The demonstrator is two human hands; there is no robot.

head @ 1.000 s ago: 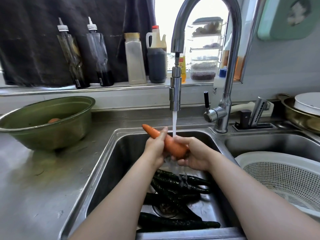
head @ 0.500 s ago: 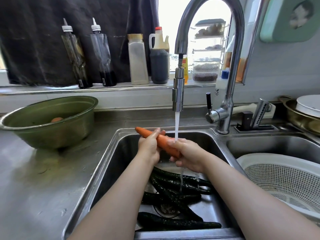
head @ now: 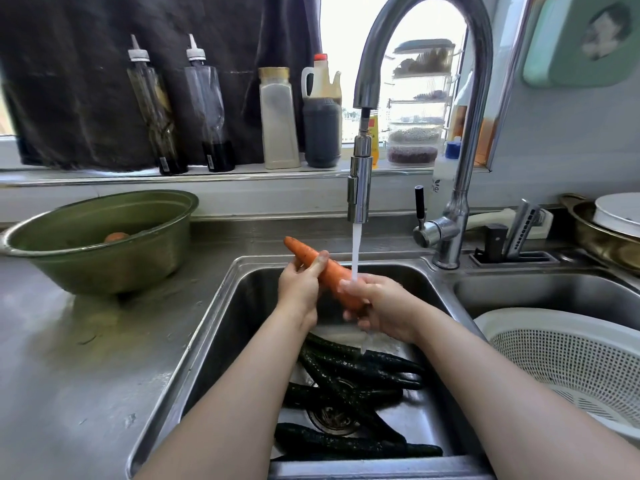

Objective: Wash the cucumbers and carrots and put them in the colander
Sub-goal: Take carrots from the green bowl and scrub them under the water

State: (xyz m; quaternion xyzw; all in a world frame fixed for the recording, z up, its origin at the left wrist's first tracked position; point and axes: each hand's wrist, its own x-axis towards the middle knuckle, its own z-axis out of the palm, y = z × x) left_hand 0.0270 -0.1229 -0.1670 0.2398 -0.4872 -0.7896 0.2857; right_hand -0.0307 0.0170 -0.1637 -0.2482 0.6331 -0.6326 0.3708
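Orange carrot point(head: 329, 271) is being held on a slant over the left basin of a steel sink point(head: 221, 306), narrow tip pointing up and to the left, thick end low to the right. The left hand point(head: 299, 289) is gripping the carrot's upper half, fingers curled round it. The right hand point(head: 384, 306) is wrapping the thick end, fingers closed about it. A stream of water point(head: 355, 251) from the tall faucet point(head: 358, 199) is falling onto those fingers and the carrot.

On the basin floor below, several dark green cucumbers point(head: 346, 372) are lying in a loose heap over the drain. A white colander point(head: 519, 317) is sitting in the right basin, well apart from the hands; no vegetable is showing in the part in view. A green bowl point(head: 104, 265) on the counter to the left is holding something orange point(head: 117, 236), probably another carrot.

The step in hand appears to be rinsing this carrot. The task seems to be at an early stage. Next, the carrot likely needs carrying rightward over the divider into the colander, with a firm hold, since wet skin may be slipping.
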